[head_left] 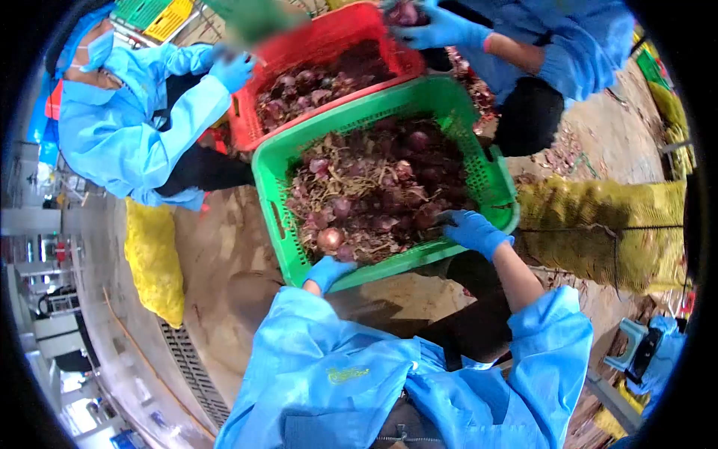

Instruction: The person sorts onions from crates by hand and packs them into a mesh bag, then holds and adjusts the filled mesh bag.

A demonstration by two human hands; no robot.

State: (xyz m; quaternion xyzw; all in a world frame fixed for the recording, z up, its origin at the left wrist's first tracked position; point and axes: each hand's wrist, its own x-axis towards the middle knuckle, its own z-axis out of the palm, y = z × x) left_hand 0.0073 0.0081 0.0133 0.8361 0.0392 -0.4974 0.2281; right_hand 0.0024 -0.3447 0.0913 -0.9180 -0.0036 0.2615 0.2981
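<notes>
A green plastic crate in front of me holds red onions mixed with dry skins, roots and dirt. My left hand, in a blue glove, is at the near left of the crate, its fingers curled over the rim beside a small onion. A rounder, paler onion lies just beyond those fingers. Over the near right corner reaches my right hand, also gloved, with fingers stretched out and apart against the onions. I see nothing held in it.
A red crate of onions adjoins the green one's far side. Co-workers in blue smocks sit left and far right; one holds an onion. Yellow mesh sacks lie left and right. A floor drain runs at lower left.
</notes>
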